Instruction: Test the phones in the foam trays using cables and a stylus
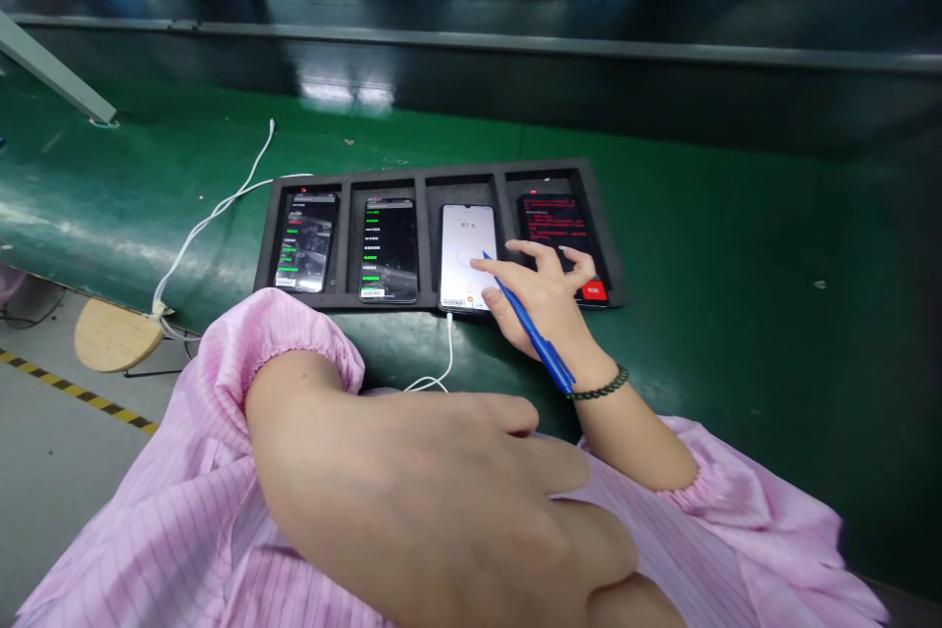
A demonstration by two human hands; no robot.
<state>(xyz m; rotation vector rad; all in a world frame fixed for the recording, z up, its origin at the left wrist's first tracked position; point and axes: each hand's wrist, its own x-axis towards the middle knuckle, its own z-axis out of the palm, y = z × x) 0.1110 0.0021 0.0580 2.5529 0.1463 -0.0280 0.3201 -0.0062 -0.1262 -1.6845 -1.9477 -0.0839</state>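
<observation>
A black tray (442, 175) on the green bench holds a row of phones, each in its own slot. My right hand (545, 299) rests over the tray with a blue pen (534, 334) tucked between its fingers. Its forefinger touches the white screen of the third phone (463, 245), which shows a number. To its right lies a phone with a red screen (551, 216), partly under my fingers. The left two phones (305, 242) (389, 250) show dark screens with green text. My left hand (456, 491) lies flat, close to the camera, fingers stretched across my right sleeve, holding nothing.
A white cable (221, 211) runs from the tray's left end over the bench edge. Another white cable (447, 353) hangs from the third phone. A round wooden stool (114, 334) stands at lower left by the yellow-black floor tape. A dark conveyor (515, 88) runs behind the bench.
</observation>
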